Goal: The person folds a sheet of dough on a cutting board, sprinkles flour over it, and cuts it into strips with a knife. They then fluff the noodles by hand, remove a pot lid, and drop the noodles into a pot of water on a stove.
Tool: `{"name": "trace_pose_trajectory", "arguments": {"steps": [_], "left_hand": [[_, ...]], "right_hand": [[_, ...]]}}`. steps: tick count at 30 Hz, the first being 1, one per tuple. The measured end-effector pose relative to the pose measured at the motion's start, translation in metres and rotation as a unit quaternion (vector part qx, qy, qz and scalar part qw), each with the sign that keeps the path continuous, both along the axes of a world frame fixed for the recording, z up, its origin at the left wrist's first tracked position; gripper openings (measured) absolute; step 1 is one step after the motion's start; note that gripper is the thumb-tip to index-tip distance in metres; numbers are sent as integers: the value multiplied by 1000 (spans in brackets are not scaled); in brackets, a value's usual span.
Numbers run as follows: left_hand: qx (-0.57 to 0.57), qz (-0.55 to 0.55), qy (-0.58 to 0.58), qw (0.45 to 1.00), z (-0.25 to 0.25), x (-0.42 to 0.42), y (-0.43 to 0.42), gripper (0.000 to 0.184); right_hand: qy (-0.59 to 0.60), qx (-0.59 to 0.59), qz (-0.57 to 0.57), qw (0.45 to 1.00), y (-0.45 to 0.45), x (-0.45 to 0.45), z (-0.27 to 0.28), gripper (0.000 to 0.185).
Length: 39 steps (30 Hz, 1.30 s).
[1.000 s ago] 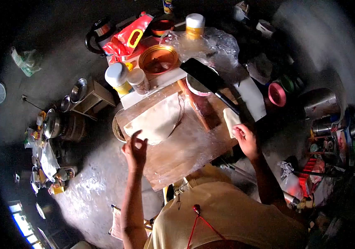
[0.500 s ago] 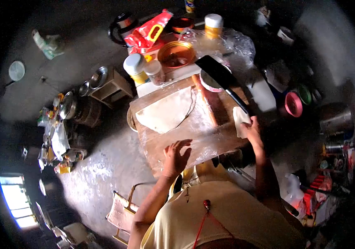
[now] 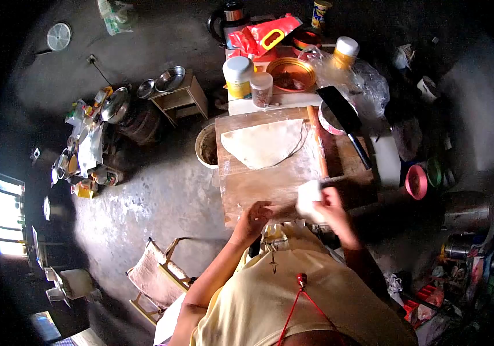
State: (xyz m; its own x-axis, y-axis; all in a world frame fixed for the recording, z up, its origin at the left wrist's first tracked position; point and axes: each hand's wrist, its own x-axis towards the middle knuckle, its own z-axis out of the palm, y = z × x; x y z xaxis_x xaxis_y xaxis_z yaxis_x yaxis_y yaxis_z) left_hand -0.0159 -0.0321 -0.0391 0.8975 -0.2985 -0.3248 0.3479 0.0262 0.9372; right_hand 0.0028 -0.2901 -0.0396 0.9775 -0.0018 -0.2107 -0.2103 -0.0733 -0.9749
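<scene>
The person's right hand [image 3: 330,207] is closed on a white piece [image 3: 310,202] at the near right edge of the wooden board [image 3: 258,187]; it is too blurred to tell whether this is dough or cloth. The left hand [image 3: 254,218] is at the board's near edge, its fingers loosely curved and nothing visible in them; whether it touches the wood cannot be told.

The dough sheet [image 3: 261,141] lies on the far left part of the board. It looks already rolled thin and folded into a half-round, so the flattening seems done. No cut shows in it, and no filling can be made out.

The rolling pin [image 3: 318,144] lies on the board just right of the sheet, out of both hands. The knife [image 3: 340,109] rests across a bowl [image 3: 329,120] at the board's far right corner, also unheld.
</scene>
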Motion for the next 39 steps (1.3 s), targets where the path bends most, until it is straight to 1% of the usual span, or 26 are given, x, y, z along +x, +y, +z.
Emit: {"name": "trace_pose_trajectory", "arguments": {"steps": [3, 4, 5, 7, 9, 10, 11, 13, 14, 15, 16, 17, 19, 20, 21, 23, 24, 25, 27, 29, 31, 33, 35, 36, 37, 39], "left_hand": [[-78, 30, 22, 996, -10, -9, 16, 36], [-69, 44, 17, 997, -9, -10, 22, 38], [-70, 50, 19, 996, -8, -14, 29, 38], [-54, 109, 21, 992, 10, -21, 41, 38], [-72, 112, -3, 991, 1, -27, 52, 38], [-65, 116, 19, 991, 2, -28, 54, 39], [-59, 120, 37, 990, 2, -29, 56, 41], [-103, 116, 65, 986, 1, -30, 57, 41], [-146, 117, 91, 978, 2, -28, 56, 41], [-188, 117, 117, 968, 10, -25, 55, 40], [-167, 107, 148, 969, 25, -20, 55, 42], [-169, 107, 147, 969, 19, -18, 55, 42], [-19, 128, 32, 991, 6, -10, 52, 44], [22, 144, -4, 989, 1, -6, 51, 44], [129, 157, -60, 977, -2, 1, 51, 40], [215, 174, -172, 946, -7, 13, 56, 38], [206, 189, -168, 945, -4, 19, 56, 36], [173, 202, -173, 948, -2, 24, 57, 34], [167, 207, -138, 954, 10, 31, 59, 32], [188, 208, -165, 945, 20, 36, 58, 30], [264, 168, -191, 930, 23, 43, 57, 31], [276, 146, -192, 930, 26, 48, 52, 30], [388, 92, -257, 880, 28, 54, 43, 30], [402, 71, -250, 878, 32, 55, 37, 31], [432, 58, -288, 853, 33, 56, 31, 32], [438, 16, -314, 842, 33, 58, 23, 34]], "right_hand": [[40, 42, 60, 997, 69, 15, 6, 35], [-13, 19, 72, 997, 81, 17, -12, 32], [-113, -65, 56, 990, 89, 19, -30, 35], [-195, -254, 69, 945, 104, 13, 16, 43], [-232, -309, 122, 914, 110, 6, 26, 50], [-224, -224, 108, 942, 123, -2, 28, 53], [-277, -404, 158, 857, 118, -6, 37, 56], [-296, -466, 221, 804, 118, -7, 41, 55], [-296, -468, 222, 802, 116, -5, 38, 55], [-319, -485, 223, 783, 114, -1, 34, 49], [-341, -501, 225, 763, 112, 1, 31, 43], [-341, -503, 225, 762, 109, 2, 30, 43], [-343, -452, 235, 790, 105, 5, 33, 29], [-379, -449, 209, 782, 105, 7, 35, 21], [-378, -451, 208, 781, 105, 8, 36, 21], [-355, -422, 185, 814, 105, 9, 38, 18], [-347, -402, 145, 835, 105, 12, 32, 13], [-242, -243, 93, 935, 109, 10, 37, 7], [-147, -103, -27, 983, 85, 25, -9, 6], [-127, -95, -84, 984, 60, 32, -22, 6], [-186, -101, -135, 968, 63, 33, -18, 13], [-183, -171, -39, 967, 57, 27, -6, 16], [-234, -182, 51, 954, 64, 25, 5, 25], [-253, -161, 52, 953, 69, 26, 2, 33], [-294, -171, 52, 939, 74, 31, -1, 41], [-301, -226, 60, 924, 78, 34, 3, 43]]}}
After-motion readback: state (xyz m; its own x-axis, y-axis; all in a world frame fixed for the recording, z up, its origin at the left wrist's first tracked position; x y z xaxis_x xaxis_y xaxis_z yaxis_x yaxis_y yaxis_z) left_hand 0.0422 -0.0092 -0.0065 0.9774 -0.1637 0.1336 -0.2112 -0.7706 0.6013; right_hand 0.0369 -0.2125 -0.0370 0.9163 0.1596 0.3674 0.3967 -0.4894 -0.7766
